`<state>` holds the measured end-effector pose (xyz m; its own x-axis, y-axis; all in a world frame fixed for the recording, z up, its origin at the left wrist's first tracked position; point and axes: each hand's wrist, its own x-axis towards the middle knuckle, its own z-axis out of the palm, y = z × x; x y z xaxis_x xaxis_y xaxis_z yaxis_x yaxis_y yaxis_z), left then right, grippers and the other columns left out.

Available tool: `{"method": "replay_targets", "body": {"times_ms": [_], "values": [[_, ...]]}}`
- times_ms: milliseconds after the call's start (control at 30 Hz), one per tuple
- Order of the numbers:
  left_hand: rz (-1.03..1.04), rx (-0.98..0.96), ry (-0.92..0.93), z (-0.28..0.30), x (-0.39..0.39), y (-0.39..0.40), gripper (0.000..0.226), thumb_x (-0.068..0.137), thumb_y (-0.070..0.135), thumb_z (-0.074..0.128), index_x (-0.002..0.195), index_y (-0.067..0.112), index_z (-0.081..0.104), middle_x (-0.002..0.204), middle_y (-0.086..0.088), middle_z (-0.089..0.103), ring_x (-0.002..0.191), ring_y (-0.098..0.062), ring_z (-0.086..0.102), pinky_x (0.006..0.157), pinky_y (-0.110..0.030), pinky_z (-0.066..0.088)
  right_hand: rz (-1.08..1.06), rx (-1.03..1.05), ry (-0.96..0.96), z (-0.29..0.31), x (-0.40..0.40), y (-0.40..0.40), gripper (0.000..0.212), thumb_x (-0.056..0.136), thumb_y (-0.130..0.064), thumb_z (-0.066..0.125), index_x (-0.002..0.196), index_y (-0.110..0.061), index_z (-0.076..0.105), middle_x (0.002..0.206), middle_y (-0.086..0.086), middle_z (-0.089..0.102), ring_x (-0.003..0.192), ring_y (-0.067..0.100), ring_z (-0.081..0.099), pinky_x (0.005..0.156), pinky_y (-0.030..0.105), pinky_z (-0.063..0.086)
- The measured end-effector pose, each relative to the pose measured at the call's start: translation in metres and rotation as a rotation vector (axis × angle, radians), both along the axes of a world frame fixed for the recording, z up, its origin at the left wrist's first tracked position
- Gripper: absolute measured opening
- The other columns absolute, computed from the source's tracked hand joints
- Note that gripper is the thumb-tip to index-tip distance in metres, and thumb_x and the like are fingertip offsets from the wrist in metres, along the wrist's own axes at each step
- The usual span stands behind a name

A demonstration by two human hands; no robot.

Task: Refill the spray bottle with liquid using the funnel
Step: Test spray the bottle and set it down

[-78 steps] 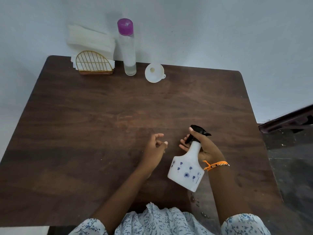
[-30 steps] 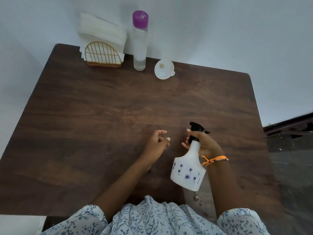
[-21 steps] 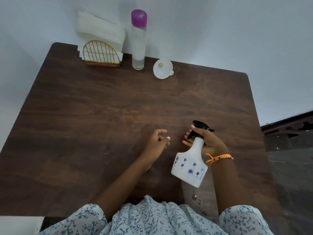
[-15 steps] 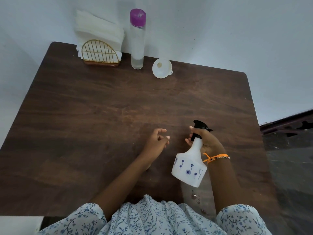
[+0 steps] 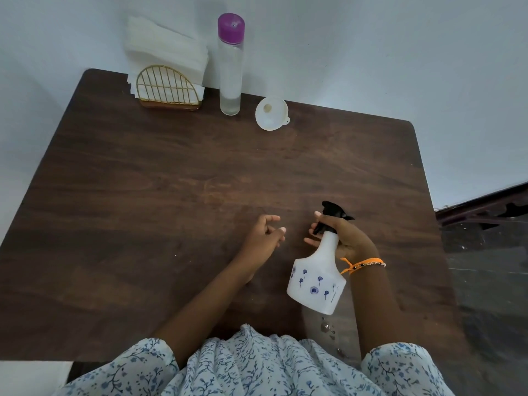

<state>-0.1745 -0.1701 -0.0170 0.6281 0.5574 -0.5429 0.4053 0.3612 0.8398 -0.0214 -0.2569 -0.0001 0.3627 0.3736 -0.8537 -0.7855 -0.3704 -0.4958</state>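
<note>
Over the table (image 5: pixel 171 195), right hand (image 5: pixel 347 238) grips spray bottle (image 5: pixel 317 281).

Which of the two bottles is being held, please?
The white spray bottle, gripped at its neck by the right hand. The purple-capped bottle stands untouched at the table's far edge.

We cannot see the neck of the spray bottle (image 5: pixel 315 278) where the right hand (image 5: pixel 344 238) wraps it, nor most of its black head. At 11 o'clock the holder (image 5: pixel 168 88) covers the lower napkins (image 5: pixel 165 50). Both elbows vanish under sleeves cut by the 6 o'clock edge.
</note>
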Motion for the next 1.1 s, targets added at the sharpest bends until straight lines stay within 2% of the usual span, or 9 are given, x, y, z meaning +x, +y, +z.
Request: {"method": "replay_targets", "body": {"times_ms": [133, 367, 500, 733, 900, 1100], "values": [[-0.01, 0.005, -0.003, 0.0, 0.001, -0.002, 0.025, 0.094, 0.017, 0.05, 0.119, 0.018, 0.048, 0.08, 0.0, 0.06, 0.069, -0.006, 0.053, 0.066, -0.014, 0.042, -0.109, -0.058, -0.055, -0.004, -0.002, 0.002, 0.004, 0.089, -0.007, 0.058, 0.089, -0.004, 0.056, 0.072, 0.009, 0.047, 0.063, 0.015, 0.049, 0.056, 0.031, 0.059], [-0.013, -0.003, 0.0, 0.0, 0.001, -0.002, 0.026, 0.094, 0.017, 0.051, 0.12, 0.018, 0.048, 0.081, 0.0, 0.06, 0.071, -0.007, 0.054, 0.069, -0.017, 0.044, -0.081, 0.015, 0.027, 0.003, -0.002, -0.004, 0.002, 0.089, -0.003, 0.057, 0.088, -0.003, 0.056, 0.073, 0.01, 0.053, 0.073, 0.02, 0.056, 0.066, 0.042, 0.057], [-0.014, 0.002, 0.001, 0.0, 0.0, -0.004, 0.026, 0.094, 0.017, 0.051, 0.119, 0.018, 0.048, 0.081, 0.0, 0.061, 0.07, -0.007, 0.054, 0.069, -0.016, 0.044, -0.111, -0.04, 0.002, 0.001, -0.004, -0.003, 0.003, 0.09, -0.002, 0.056, 0.087, -0.001, 0.057, 0.07, 0.01, 0.048, 0.064, 0.017, 0.05, 0.057, 0.036, 0.058], [-0.016, -0.005, -0.002, 0.0, 0.001, -0.003, 0.026, 0.094, 0.018, 0.05, 0.119, 0.019, 0.048, 0.081, 0.001, 0.06, 0.072, -0.007, 0.055, 0.073, -0.019, 0.045, -0.081, 0.056, 0.077, 0.004, -0.002, -0.008, 0.004, 0.089, -0.007, 0.058, 0.089, -0.003, 0.057, 0.076, 0.01, 0.056, 0.077, 0.021, 0.058, 0.06, 0.042, 0.059], [-0.012, -0.014, -0.001, -0.002, 0.001, -0.002, 0.026, 0.094, 0.018, 0.051, 0.12, 0.018, 0.048, 0.081, 0.001, 0.061, 0.071, -0.007, 0.054, 0.07, -0.019, 0.044, -0.044, -0.037, -0.014, 0.002, -0.004, 0.002, 0.007, 0.089, -0.006, 0.059, 0.083, -0.004, 0.055, 0.065, 0.008, 0.047, 0.059, 0.015, 0.046, 0.053, 0.03, 0.059], [-0.012, -0.017, 0.005, -0.002, 0.001, 0.0, 0.026, 0.094, 0.019, 0.051, 0.12, 0.019, 0.048, 0.082, 0.0, 0.061, 0.072, -0.007, 0.055, 0.07, -0.019, 0.044, -0.016, 0.011, 0.032, 0.005, 0.0, 0.005, 0.012, 0.089, -0.014, 0.061, 0.084, -0.004, 0.056, 0.074, 0.01, 0.054, 0.072, 0.02, 0.056, 0.057, 0.038, 0.059]]}}
